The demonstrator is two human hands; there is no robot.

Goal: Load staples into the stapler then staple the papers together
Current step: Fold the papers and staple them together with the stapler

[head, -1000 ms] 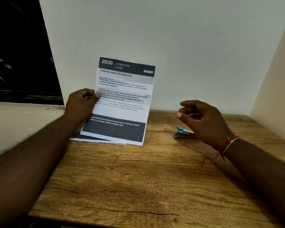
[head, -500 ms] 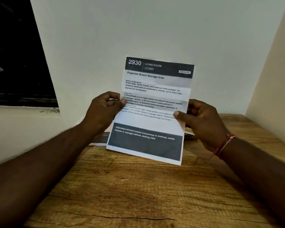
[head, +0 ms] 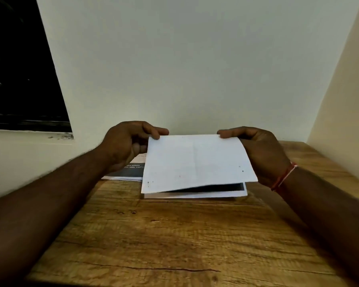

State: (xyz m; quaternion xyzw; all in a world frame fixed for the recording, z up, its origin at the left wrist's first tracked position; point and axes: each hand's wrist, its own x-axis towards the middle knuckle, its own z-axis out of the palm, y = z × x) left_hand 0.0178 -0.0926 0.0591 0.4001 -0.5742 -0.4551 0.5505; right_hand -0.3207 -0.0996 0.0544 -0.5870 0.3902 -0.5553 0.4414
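White sheet [head: 195,162] now folded over.

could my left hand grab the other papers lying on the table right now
Probably not at once. The left hand is pinching the top corner of the folded sheet, which the right hand also holds. The papers lie just under it, nothing between, so it looks reachable once that hand lets go.

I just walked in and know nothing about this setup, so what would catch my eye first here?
First, the folded white sheet held up mid-frame, its blank side toward the camera, pinched at its top corners by the left hand and the right hand. Next, the wooden table below, with more printed papers lying flat behind the left hand. A red thread bracelet circles the right wrist.
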